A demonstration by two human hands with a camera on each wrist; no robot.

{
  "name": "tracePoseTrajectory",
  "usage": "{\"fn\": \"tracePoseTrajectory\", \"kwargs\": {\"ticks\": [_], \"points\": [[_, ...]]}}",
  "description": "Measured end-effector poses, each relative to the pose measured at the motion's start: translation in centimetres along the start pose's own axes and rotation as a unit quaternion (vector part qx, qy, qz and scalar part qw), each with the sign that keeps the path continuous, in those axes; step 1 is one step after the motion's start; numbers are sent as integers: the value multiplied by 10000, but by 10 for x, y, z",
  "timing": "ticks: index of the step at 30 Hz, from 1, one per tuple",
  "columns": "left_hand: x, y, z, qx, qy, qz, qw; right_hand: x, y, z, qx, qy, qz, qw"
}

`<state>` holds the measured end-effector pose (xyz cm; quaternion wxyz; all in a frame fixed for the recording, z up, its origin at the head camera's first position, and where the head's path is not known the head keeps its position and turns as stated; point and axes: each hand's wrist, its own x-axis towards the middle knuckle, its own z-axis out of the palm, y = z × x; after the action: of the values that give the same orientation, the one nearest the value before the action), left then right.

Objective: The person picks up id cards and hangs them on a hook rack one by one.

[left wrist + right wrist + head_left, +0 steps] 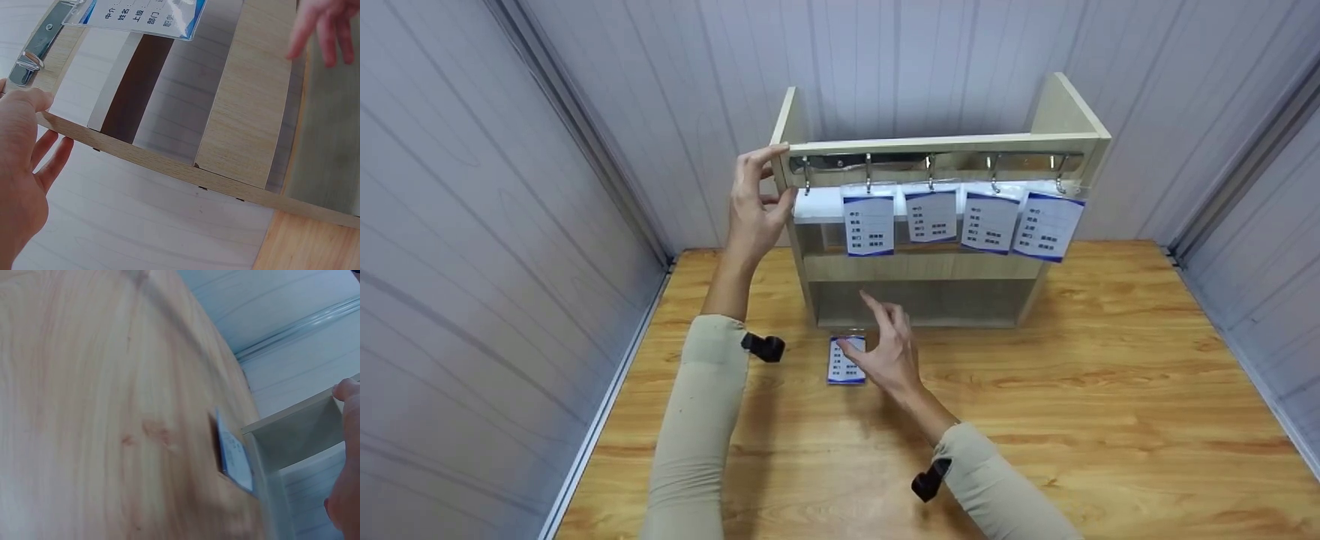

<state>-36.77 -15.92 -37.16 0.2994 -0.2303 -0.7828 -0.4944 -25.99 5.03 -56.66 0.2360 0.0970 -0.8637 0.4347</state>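
My left hand [756, 210] grips the upper left edge of a light wooden shelf unit [922, 266], thumb in front and fingers round the side panel. In the head view, my right hand [891, 356] is in front of the unit's base, fingers spread and holding nothing. Beside its thumb is a badge card [847, 371] with blue trim, in a clear sleeve, at the wooden surface. That card [235, 458] looks tilted in the right wrist view; whether the thumb touches it I cannot tell. Several similar badges [931, 217] hang from the metal hook rail [960, 160].
The leftmost hook [807, 176] carries no badge. Pale panel walls [922, 67] stand behind and at both sides. Wooden flooring [1125, 390] stretches around the unit. Black wrist cameras [765, 346] sit on both sleeves.
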Motion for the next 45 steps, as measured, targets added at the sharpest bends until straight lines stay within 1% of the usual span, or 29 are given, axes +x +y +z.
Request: {"fn": "tracePoseTrajectory", "kwargs": {"ticks": [6,12,21,25,32,37,45], "points": [[-1,0,0,-25,-27,131,9999,-6,4,7,52,-391,310,9987],[-1,0,0,44,-8,59,10000,-10,8,16,69,-636,386,9972],[0,1,0,0,-8,8,10000,-15,12,24,-293,-1113,723,9907],[0,1,0,8,6,-15,10000,-18,14,28,-395,-1227,833,9882],[0,1,-1,16,16,-52,10000,-22,19,38,-501,-1286,1108,9842],[0,2,-1,32,23,-86,10000,-25,20,43,-730,-1374,1127,9814],[0,2,-1,30,22,-128,9999,-27,23,47,-1129,-1546,954,9769]]}}
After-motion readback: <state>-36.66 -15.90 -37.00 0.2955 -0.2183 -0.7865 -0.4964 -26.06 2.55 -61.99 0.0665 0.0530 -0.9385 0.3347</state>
